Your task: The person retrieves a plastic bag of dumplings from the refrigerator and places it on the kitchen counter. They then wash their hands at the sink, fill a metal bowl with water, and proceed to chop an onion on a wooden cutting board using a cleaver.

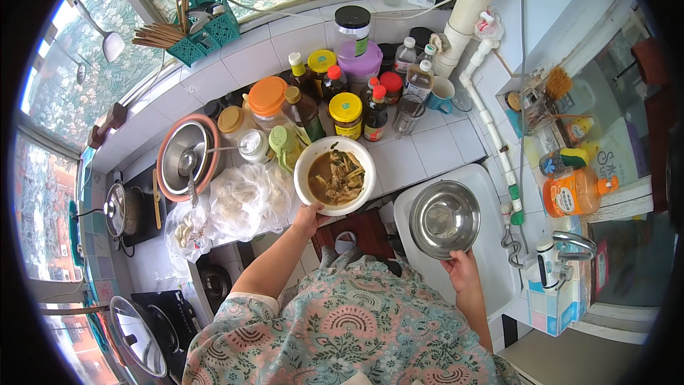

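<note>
Here, in the head view, we see the left hand (309, 221) gripping the near rim of a white bowl (301, 180), its fingers closed on the edge, and the bowl, with brownish liquid and stewed food (347, 177) inside, sits at the counter's (402, 162) front edge (whether it rests there or is lifted, we cannot tell), just beside a pale green jug (283, 147). To the right, we find the right hand (463, 271) with its fingers curled onto the near rim of a shiny steel bowl (445, 219), which is over the white sink (496, 271).
</note>
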A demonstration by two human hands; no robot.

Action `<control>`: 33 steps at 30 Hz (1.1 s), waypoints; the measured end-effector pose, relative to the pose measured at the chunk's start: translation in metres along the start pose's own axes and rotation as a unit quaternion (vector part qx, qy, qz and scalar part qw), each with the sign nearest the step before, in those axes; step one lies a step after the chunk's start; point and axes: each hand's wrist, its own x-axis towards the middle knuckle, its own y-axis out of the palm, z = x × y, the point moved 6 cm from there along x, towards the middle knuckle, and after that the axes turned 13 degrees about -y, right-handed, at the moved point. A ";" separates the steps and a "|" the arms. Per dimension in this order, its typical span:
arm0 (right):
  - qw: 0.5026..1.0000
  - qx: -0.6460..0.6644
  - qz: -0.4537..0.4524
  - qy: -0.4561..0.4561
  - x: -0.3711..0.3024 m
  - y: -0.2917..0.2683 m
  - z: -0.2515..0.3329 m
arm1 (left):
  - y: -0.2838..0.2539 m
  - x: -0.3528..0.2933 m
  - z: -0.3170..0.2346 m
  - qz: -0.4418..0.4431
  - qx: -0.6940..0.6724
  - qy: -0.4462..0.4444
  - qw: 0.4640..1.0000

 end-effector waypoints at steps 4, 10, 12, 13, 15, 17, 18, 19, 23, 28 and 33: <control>0.999 0.040 -0.028 -0.019 -0.007 0.004 -0.002 | 0.009 -0.011 0.001 0.010 0.015 -0.006 1.000; 0.995 0.055 -0.081 -0.037 -0.020 -0.007 0.000 | 0.049 -0.011 0.012 0.065 0.122 -0.049 0.989; 0.993 0.059 -0.096 -0.043 -0.025 -0.012 0.001 | 0.075 -0.006 0.020 0.078 0.140 -0.068 0.985; 0.992 0.059 -0.103 -0.045 -0.030 -0.011 0.005 | 0.086 0.002 0.024 0.089 0.126 -0.092 0.984; 0.989 0.060 -0.123 -0.049 -0.037 -0.015 0.008 | 0.110 0.015 0.030 0.110 0.146 -0.098 0.978; 0.986 0.064 -0.144 -0.051 -0.045 -0.024 0.004 | 0.146 0.012 0.027 0.116 0.168 -0.089 0.975; 0.985 0.068 -0.152 -0.054 -0.050 -0.026 0.003 | 0.162 0.016 0.026 0.126 0.176 -0.088 0.972; 0.983 0.069 -0.158 -0.057 -0.055 -0.027 0.003 | 0.175 0.022 0.025 0.136 0.181 -0.087 0.970; 0.974 0.116 -0.180 -0.079 -0.074 -0.029 -0.003 | 0.226 0.044 0.021 0.151 0.195 -0.068 0.967; 0.962 0.146 -0.211 -0.091 -0.090 -0.039 -0.017 | 0.266 0.080 0.024 0.150 0.206 -0.067 0.965; 0.960 0.150 -0.218 -0.094 -0.101 -0.041 -0.018 | 0.278 0.121 0.030 0.167 0.166 -0.114 0.965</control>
